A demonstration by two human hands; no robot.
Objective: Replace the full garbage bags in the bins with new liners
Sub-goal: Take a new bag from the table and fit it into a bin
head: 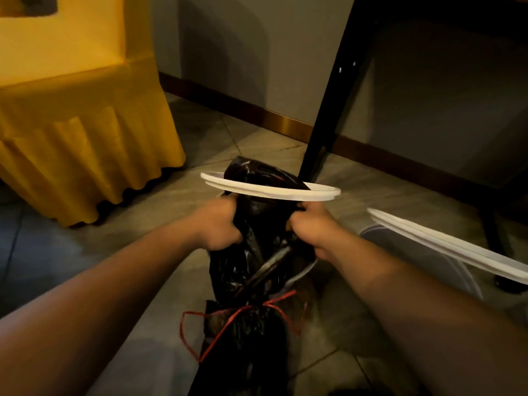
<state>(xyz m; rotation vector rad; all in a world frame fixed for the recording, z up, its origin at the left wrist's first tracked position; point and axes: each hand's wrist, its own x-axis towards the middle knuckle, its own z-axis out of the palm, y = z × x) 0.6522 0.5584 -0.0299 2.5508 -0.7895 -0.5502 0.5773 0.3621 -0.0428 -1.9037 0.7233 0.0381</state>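
Observation:
A black garbage bag (258, 264) hangs in the middle of the view, threaded through a white plastic ring (274, 191) that sits around its upper part. My left hand (220, 225) grips the bag's left side just below the ring. My right hand (313, 228) grips its right side at the same height. Lower down, a red drawstring (228, 321) is tied around black plastic near the bottom of the view. A white bin (423, 252) with a white rim stands on the floor to the right.
A chair in a yellow fabric cover (77, 124) stands at the left. A black table leg (334, 104) slants down behind the bag, against a grey wall with a brown skirting board (274, 121). The floor is tiled.

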